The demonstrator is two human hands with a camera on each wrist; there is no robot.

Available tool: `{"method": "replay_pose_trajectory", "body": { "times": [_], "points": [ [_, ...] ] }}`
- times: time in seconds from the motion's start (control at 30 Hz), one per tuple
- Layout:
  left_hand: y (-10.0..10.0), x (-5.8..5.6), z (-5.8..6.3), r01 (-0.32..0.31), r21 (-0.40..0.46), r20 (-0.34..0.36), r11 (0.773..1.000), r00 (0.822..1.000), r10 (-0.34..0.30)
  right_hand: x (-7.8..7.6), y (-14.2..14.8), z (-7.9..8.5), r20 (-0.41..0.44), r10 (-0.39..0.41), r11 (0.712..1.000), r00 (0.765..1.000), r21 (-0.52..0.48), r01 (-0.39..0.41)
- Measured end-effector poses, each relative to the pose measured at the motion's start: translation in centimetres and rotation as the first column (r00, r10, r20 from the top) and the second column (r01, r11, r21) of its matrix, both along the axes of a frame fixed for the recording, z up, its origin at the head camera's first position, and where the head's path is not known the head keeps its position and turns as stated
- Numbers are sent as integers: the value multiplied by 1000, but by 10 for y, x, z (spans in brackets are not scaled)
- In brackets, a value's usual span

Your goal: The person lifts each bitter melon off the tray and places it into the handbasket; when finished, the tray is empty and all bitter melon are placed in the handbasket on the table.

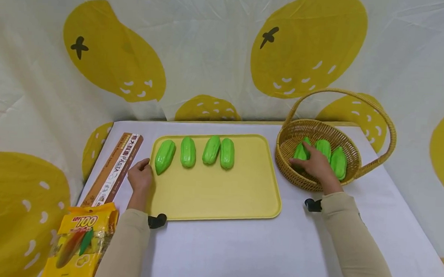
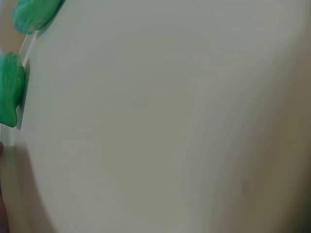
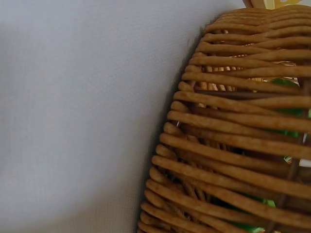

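Four-sided and yellow, the tray (image 1: pixel 219 192) bears a row of several bright green, ridged gourds (image 1: pixel 188 152) along its far side. My left hand (image 1: pixel 141 177) rests at the tray's left edge, fingers loosely curled, near the leftmost gourd (image 1: pixel 165 156). Two gourds (image 2: pixel 10 90) also show in the left wrist view. On the right, my right hand (image 1: pixel 315 163) reaches into a wicker basket (image 1: pixel 291 173) and grips a green gourd (image 1: pixel 300 152) between thumb and fingers. Two more gourds (image 1: pixel 338 163) lie beside it there. The right wrist view shows mostly the basket's woven wall (image 3: pixel 233 131).
A long pasta box (image 1: pixel 115 168) lies left of the tray. Nearer, a yellow candy bag (image 1: pixel 82 240) lies by my left sleeve. The basket's tall handle (image 1: pixel 392 130) arches over its right side. A cloth with yellow fruit prints (image 1: pixel 211 50) hangs behind the white table (image 1: pixel 234 256).
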State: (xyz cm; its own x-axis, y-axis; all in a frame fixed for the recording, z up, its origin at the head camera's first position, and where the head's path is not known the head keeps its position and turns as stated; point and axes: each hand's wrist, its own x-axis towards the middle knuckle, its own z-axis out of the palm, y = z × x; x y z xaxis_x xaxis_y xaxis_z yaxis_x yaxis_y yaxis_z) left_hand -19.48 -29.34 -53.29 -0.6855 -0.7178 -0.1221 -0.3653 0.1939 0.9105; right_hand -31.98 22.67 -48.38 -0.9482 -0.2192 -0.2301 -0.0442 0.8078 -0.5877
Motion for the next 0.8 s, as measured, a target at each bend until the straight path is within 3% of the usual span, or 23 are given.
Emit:
{"method": "replay_pose_trajectory", "body": {
  "times": [0.8],
  "points": [
    [0, 3, 0, -3, -5, 4, 1000, 1000, 3, 7, 0, 6, -15, 32, 999, 999, -6, -32]
  ]
}}
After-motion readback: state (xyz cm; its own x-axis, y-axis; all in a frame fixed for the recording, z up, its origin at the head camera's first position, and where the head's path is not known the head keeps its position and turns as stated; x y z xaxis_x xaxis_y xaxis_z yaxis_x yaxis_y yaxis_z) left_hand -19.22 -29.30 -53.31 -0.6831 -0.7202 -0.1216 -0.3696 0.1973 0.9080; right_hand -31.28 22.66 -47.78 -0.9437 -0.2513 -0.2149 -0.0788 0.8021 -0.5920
